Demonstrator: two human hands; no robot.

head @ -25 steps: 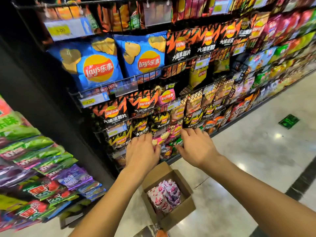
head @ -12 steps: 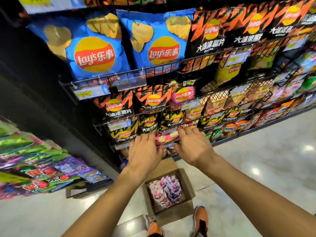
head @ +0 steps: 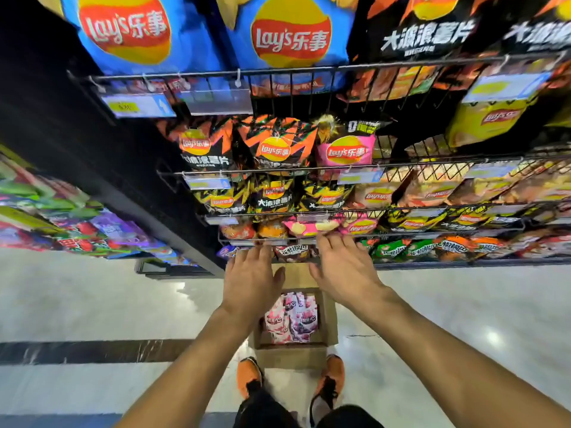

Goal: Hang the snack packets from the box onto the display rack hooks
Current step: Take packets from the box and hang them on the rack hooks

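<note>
A brown cardboard box (head: 330,316) stands on the floor between my feet, with several pink and white snack packets (head: 292,318) inside. Above it is the wire display rack (head: 309,234), packed with chip bags. A pink packet (head: 309,227) hangs on its lowest rail. My left hand (head: 250,276) reaches to the rail's lower edge with straight fingers and holds nothing that I can see. My right hand (head: 341,267) has its fingertips at the bottom of the pink packet; its fingers look spread and straight.
Big blue Lay's bags (head: 287,35) hang at the top of the rack. Green and purple packets (head: 77,223) fill a second display at the left. The glossy floor (head: 463,319) spreads to the right, and a dark stripe (head: 77,350) crosses it at the left. My orange shoes (head: 335,373) flank the box.
The camera has tilted down and come closer, so the box now lies straight below between my feet. Both hands stay at the lowest rail; the right hand's fingers have spread.
</note>
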